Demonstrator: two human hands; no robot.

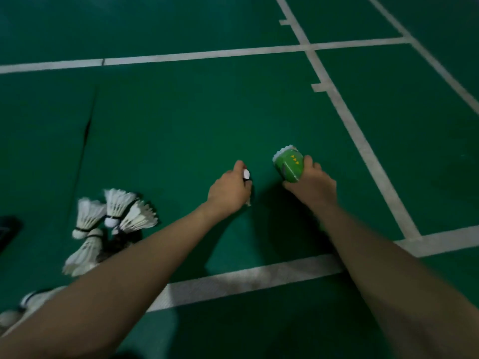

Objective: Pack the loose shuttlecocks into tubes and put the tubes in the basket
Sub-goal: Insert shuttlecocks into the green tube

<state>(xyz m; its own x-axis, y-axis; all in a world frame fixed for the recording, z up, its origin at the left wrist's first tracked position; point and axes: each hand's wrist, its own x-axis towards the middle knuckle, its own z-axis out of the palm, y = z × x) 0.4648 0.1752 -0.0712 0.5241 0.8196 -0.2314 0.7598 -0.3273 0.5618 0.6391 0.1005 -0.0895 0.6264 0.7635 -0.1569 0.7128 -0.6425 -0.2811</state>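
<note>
From the head camera, the left hand [229, 190] is curled round 1 shuttlecock [246, 174], cork end poking out past the thumb and a bit of feather showing under the palm. It is light and its feathers look easily crushed, so the cork is the safer place to hold. The right hand [311, 185] wraps the green tube [289, 165] near its mouth, where white feather tips stick out; the tube is probably light, stiff card, best held round the barrel. Both forearms reach forward, hands near each other above the green court floor [181, 112]. At least 4 loose shuttlecocks [111, 218] lie heaped at left.
</note>
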